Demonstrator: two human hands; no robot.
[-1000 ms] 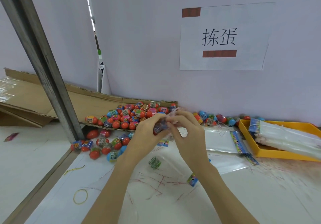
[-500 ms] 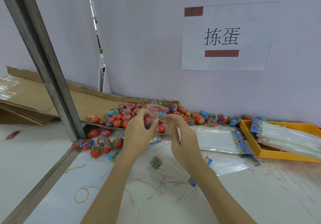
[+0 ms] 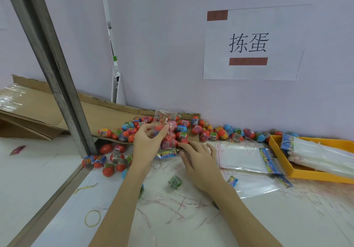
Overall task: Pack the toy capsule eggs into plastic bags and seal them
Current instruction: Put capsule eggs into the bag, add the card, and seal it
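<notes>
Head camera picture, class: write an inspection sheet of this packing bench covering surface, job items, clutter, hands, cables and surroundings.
Surface: white tabletop, scribbled with red marks.
Job items: heap of red and blue plastic capsule eggs along the wall; clear filled bag of eggs; flat empty clear bags; orange tray holding bundled bags.
Clutter: yellow rubber band; loose green wrapper.
Hands: left hand pinches the filled bag; right hand open beside it.
Cables: nothing seen.
Surroundings: flattened brown cardboard; grey metal post; paper sign.
</notes>
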